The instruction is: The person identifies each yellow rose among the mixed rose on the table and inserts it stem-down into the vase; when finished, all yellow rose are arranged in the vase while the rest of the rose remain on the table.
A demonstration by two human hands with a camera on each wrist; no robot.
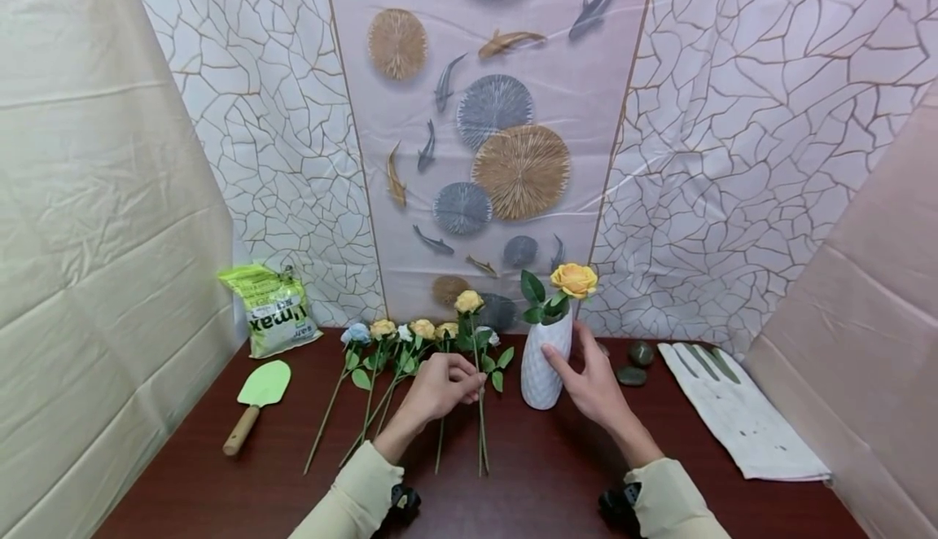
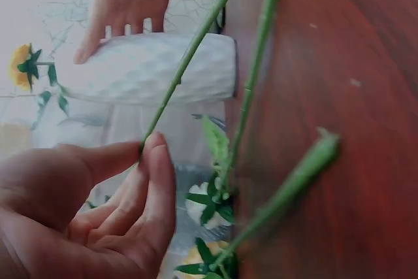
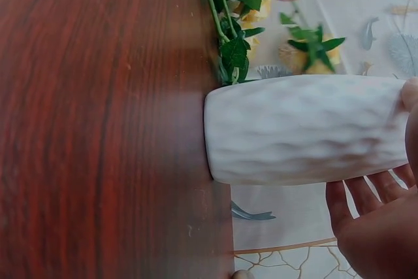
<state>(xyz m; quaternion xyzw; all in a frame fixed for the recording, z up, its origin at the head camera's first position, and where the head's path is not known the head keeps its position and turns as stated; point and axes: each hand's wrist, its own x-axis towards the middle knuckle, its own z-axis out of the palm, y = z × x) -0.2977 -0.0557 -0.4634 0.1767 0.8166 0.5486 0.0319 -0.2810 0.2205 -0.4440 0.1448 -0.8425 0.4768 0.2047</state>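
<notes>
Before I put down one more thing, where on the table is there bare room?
Bare table shows in front of the dark stones, left of the white glove, and between the trowel and the leftmost rose stem. It is crowded along the back, from the blue rose to the white vase.

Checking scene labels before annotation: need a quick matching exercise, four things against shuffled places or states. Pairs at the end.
Things
1. White vase
2. Trowel
3. Dark stones
4. Left hand

Places and states
A. Pinching a rose stem
B. On the table, nearer the camera than the green bag
C. Gripped by the right hand, with one yellow rose in it
D. On the table, to the right of the right hand in the head view

Pairs: 1-C, 2-B, 3-D, 4-A
</notes>
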